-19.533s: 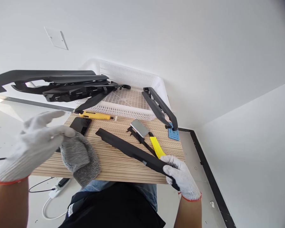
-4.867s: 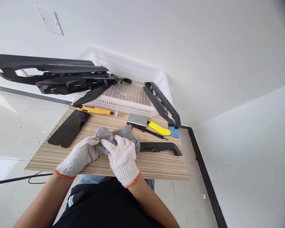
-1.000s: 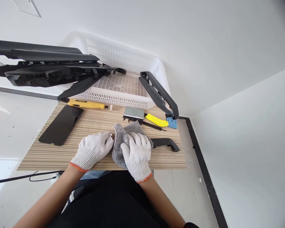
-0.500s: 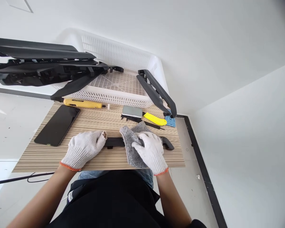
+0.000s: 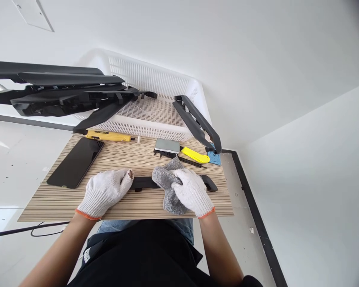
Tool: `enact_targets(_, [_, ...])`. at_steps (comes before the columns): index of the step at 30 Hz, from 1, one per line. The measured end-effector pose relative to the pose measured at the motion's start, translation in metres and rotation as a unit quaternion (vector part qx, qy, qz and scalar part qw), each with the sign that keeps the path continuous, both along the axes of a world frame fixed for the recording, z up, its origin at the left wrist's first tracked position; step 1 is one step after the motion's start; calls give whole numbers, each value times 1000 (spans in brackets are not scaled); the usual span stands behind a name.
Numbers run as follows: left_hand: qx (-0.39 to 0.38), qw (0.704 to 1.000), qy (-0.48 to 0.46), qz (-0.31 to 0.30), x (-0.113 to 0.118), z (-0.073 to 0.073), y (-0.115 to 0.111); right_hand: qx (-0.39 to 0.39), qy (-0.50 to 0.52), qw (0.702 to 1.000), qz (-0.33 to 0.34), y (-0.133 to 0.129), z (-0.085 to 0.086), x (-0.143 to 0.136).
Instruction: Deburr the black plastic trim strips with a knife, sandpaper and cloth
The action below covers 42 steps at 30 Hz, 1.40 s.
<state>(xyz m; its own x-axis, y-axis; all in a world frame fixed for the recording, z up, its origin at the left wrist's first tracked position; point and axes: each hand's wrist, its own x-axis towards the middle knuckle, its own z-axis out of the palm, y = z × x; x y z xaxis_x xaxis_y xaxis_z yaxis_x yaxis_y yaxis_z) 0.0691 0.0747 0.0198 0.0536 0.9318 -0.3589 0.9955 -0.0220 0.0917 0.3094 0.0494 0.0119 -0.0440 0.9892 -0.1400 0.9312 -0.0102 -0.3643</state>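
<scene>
A long black plastic trim piece (image 5: 145, 183) lies across the striped wooden table, its curved end showing at the right. My left hand (image 5: 109, 190), in a white knit glove with a worn thumb tip, is closed around the piece's left end and hides it. A grey cloth (image 5: 172, 195) is bunched over the middle of the trim. My right hand (image 5: 191, 189), gloved the same way, grips the cloth and presses it against the black piece. What the cloth and fingers cover cannot be seen.
A white plastic basket (image 5: 155, 131) holds several black plastic parts (image 5: 77, 95); some overhang its sides. On the table (image 5: 62, 207) lie a black phone (image 5: 75, 162), a yellow pen-like tool (image 5: 109, 136), a grey block (image 5: 167, 146), a yellow-handled cutter (image 5: 195, 155) and a blue card (image 5: 214, 158).
The cloth has bunched up more under my right hand, and its lower part has shifted slightly right. My left hand keeps its hold on the trim. The camera view has tilted slightly.
</scene>
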Motion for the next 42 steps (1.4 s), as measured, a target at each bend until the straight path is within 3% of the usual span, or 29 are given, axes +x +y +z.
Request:
enact_targets(8, [12,1000,-13,-9,-2,-3,0,177,34,982,-60,-19,-40,5])
enact_targets(14, [10,1000,-22,-13,1,-2,-1,330,-69,932,-130,-29,-72,38])
enact_targets(18, [10,1000,-15,-17,5,0,-2,338,-99,921,-166,-30,-73,41])
enact_targets(22, [24,999,23,0,11,-2,-7,333,-106,920,-175,-25,-60,14])
enact_targets(25, [52,998,24,-16,16,-5,-12,294,-70,950,-79,-24,-52,-24])
enact_targets(29, [44,999,5,-13,17,-8,-16,285,6,957,48,-30,-49,-55])
enact_targets(32, [27,1000,-2,-11,14,-8,-15,294,9,954,55,-37,-53,-34])
enact_targets(35, [24,1000,-2,-14,14,-8,-15,291,-51,954,-41,-48,-60,9])
enact_targets(38, [23,1000,-1,-8,17,-10,-14,266,-78,957,-90,-57,-65,41])
enact_targets(42, [26,1000,-8,2,19,-12,-14,258,-85,957,-107,-59,-68,45])
